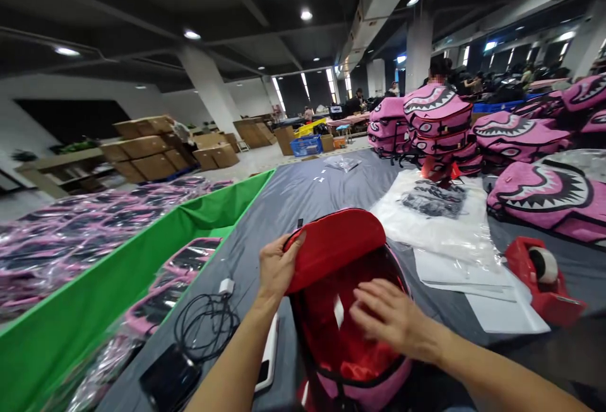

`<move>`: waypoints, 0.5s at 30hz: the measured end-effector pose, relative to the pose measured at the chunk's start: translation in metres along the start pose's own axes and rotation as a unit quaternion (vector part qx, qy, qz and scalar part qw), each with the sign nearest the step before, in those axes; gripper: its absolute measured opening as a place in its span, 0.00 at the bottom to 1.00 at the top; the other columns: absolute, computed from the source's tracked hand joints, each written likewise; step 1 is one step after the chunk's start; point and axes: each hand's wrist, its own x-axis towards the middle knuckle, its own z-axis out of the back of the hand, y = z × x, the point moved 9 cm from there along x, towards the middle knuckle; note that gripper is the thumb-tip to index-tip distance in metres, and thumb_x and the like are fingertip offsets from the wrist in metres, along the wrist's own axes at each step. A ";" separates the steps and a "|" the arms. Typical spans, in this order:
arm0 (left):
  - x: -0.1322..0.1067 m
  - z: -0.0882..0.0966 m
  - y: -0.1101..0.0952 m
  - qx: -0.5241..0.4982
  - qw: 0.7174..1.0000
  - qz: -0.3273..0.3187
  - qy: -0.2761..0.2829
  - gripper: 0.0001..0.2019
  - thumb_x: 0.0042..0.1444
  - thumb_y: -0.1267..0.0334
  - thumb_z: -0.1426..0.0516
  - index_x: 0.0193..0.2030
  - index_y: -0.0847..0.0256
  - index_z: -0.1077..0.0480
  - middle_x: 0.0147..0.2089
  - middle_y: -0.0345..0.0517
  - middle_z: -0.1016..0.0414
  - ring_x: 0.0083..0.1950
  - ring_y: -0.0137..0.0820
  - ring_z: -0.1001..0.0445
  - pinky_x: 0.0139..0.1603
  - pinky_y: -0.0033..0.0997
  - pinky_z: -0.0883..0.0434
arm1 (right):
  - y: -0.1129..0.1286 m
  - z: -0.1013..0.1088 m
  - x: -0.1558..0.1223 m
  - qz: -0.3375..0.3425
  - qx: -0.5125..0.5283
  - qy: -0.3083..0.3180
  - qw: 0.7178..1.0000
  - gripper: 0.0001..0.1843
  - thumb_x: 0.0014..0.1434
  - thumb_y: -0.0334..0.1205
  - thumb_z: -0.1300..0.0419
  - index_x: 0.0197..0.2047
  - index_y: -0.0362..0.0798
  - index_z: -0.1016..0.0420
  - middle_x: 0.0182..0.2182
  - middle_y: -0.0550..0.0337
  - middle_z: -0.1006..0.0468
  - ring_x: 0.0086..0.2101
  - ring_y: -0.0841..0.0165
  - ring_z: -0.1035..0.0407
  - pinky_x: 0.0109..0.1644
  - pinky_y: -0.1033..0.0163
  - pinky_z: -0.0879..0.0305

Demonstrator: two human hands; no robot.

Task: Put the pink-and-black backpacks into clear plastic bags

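An open pink backpack with a red lining (350,311) lies on the grey table in front of me. My left hand (277,268) grips the edge of its raised red flap (334,245). My right hand (391,317) rests flat over the open mouth of the bag, fingers spread against the red lining. A small white tag shows inside the bag.
Stacks of pink shark-mouth backpacks (438,125) fill the right side. Clear plastic bags (445,223), white sheets and a red tape dispenser (544,276) lie to the right. A green bin (142,254) of bagged packs stands left, with a black cable, charger and phone (267,358) beside me. Cardboard boxes (146,150) and people are far behind.
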 end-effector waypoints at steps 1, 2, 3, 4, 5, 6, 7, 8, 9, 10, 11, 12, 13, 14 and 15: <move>0.000 -0.002 0.000 -0.007 1.000 0.000 0.004 0.28 0.49 0.35 0.44 0.27 0.62 0.23 0.22 0.36 0.34 0.28 0.29 0.37 0.30 0.27 0.38 | -0.009 0.008 0.004 -0.007 -0.002 -0.032 0.999 0.16 0.70 0.35 0.42 0.60 0.50 0.28 0.53 0.53 0.21 0.53 0.62 0.28 0.59 0.51 0.30; -0.001 -0.004 0.000 -0.012 1.000 -0.001 0.009 0.27 0.49 0.36 0.43 0.28 0.62 0.22 0.23 0.36 0.34 0.28 0.29 0.37 0.30 0.27 0.38 | -0.021 0.017 0.006 -0.027 -0.003 -0.071 0.997 0.19 0.69 0.30 0.42 0.61 0.52 0.28 0.50 0.55 0.19 0.51 0.63 0.27 0.58 0.53 0.29; -0.003 -0.005 0.001 -0.014 1.000 -0.004 0.016 0.27 0.50 0.37 0.43 0.28 0.62 0.22 0.23 0.36 0.34 0.28 0.29 0.37 0.29 0.27 0.38 | -0.038 0.027 0.006 -0.062 -0.004 -0.112 0.992 0.22 0.67 0.28 0.42 0.62 0.54 0.29 0.48 0.57 0.19 0.50 0.65 0.26 0.56 0.55 0.28; -0.006 -0.005 0.001 -0.010 1.000 -0.010 0.020 0.26 0.52 0.37 0.44 0.28 0.62 0.22 0.23 0.36 0.34 0.27 0.29 0.36 0.29 0.27 0.38 | -0.057 0.035 0.006 -0.111 -0.002 -0.149 0.983 0.24 0.66 0.27 0.42 0.63 0.55 0.30 0.48 0.57 0.19 0.50 0.64 0.26 0.55 0.56 0.28; -0.010 -0.005 0.000 0.002 1.000 -0.019 0.021 0.26 0.54 0.38 0.44 0.28 0.62 0.22 0.22 0.36 0.34 0.26 0.29 0.37 0.28 0.27 0.38 | -0.077 0.039 0.005 -0.168 0.006 -0.181 0.969 0.25 0.66 0.30 0.40 0.64 0.55 0.31 0.50 0.55 0.20 0.51 0.63 0.27 0.55 0.55 0.28; -0.016 -0.003 -0.003 0.025 0.999 -0.039 0.010 0.25 0.56 0.39 0.45 0.28 0.62 0.22 0.21 0.36 0.34 0.25 0.29 0.36 0.27 0.27 0.38 | -0.097 0.038 0.003 -0.230 0.025 -0.202 0.952 0.26 0.66 0.35 0.38 0.66 0.55 0.33 0.53 0.53 0.22 0.53 0.61 0.28 0.57 0.53 0.29; -0.025 0.001 -0.009 0.059 0.995 -0.073 -0.017 0.24 0.59 0.42 0.45 0.30 0.62 0.22 0.21 0.37 0.32 0.25 0.29 0.35 0.28 0.28 0.36 | -0.115 0.031 0.002 -0.288 0.059 -0.210 0.932 0.29 0.64 0.41 0.35 0.67 0.53 0.34 0.55 0.51 0.24 0.55 0.59 0.29 0.58 0.52 0.29; -0.038 0.004 -0.019 0.101 0.985 -0.128 -0.057 0.20 0.61 0.46 0.44 0.33 0.61 0.21 0.23 0.38 0.29 0.27 0.30 0.32 0.31 0.29 0.34 | -0.131 0.019 0.003 -0.338 0.108 -0.207 0.912 0.32 0.62 0.47 0.33 0.66 0.51 0.34 0.56 0.49 0.24 0.55 0.58 0.29 0.58 0.51 0.29; -0.057 0.004 -0.034 0.142 0.961 -0.212 -0.104 0.15 0.63 0.51 0.42 0.37 0.61 0.21 0.26 0.39 0.25 0.29 0.32 0.29 0.36 0.30 0.31 | -0.142 0.003 0.005 -0.374 0.169 -0.194 0.891 0.32 0.60 0.52 0.32 0.64 0.50 0.31 0.53 0.50 0.22 0.51 0.58 0.26 0.56 0.53 0.28; -0.082 -0.002 -0.048 0.173 0.924 -0.311 -0.139 0.10 0.63 0.57 0.41 0.41 0.60 0.21 0.30 0.41 0.22 0.34 0.33 0.25 0.41 0.31 0.30 | -0.149 -0.012 0.009 -0.394 0.228 -0.177 0.873 0.30 0.58 0.55 0.31 0.58 0.49 0.26 0.48 0.52 0.20 0.46 0.60 0.24 0.52 0.55 0.26; -0.112 -0.015 -0.060 0.190 0.874 -0.419 -0.156 0.08 0.63 0.63 0.41 0.46 0.58 0.22 0.36 0.44 0.19 0.39 0.34 0.23 0.48 0.33 0.30 | -0.152 -0.026 0.013 -0.401 0.277 -0.163 0.858 0.25 0.56 0.55 0.30 0.51 0.49 0.22 0.41 0.56 0.18 0.40 0.63 0.24 0.48 0.58 0.26; -0.146 -0.036 -0.067 0.182 0.810 -0.543 -0.129 0.09 0.63 0.67 0.42 0.47 0.56 0.22 0.37 0.43 0.18 0.41 0.33 0.22 0.51 0.32 0.30 | -0.152 -0.035 0.017 -0.401 0.310 -0.157 0.847 0.21 0.55 0.55 0.30 0.44 0.49 0.20 0.36 0.59 0.19 0.36 0.65 0.25 0.44 0.61 0.26; -0.168 -0.063 -0.064 0.161 0.778 -0.606 -0.043 0.12 0.65 0.70 0.46 0.49 0.55 0.23 0.41 0.44 0.18 0.44 0.33 0.21 0.54 0.32 0.30 | -0.150 -0.040 0.019 -0.398 0.327 -0.161 0.842 0.19 0.55 0.55 0.29 0.39 0.49 0.20 0.32 0.61 0.20 0.33 0.66 0.26 0.41 0.62 0.28; -0.188 -0.088 -0.059 0.147 0.738 -0.658 0.028 0.14 0.66 0.71 0.48 0.49 0.54 0.23 0.43 0.44 0.17 0.46 0.33 0.20 0.54 0.32 0.28 | -0.148 -0.041 0.019 -0.398 0.329 -0.169 0.840 0.17 0.54 0.54 0.28 0.36 0.49 0.20 0.30 0.62 0.20 0.32 0.67 0.27 0.40 0.63 0.29; -0.194 -0.113 -0.051 0.140 0.736 -0.655 0.099 0.15 0.68 0.70 0.50 0.49 0.54 0.23 0.44 0.44 0.17 0.47 0.33 0.20 0.52 0.32 0.27 | -0.144 -0.041 0.016 -0.399 0.323 -0.177 0.840 0.17 0.54 0.53 0.28 0.35 0.48 0.20 0.30 0.63 0.20 0.31 0.67 0.28 0.39 0.64 0.29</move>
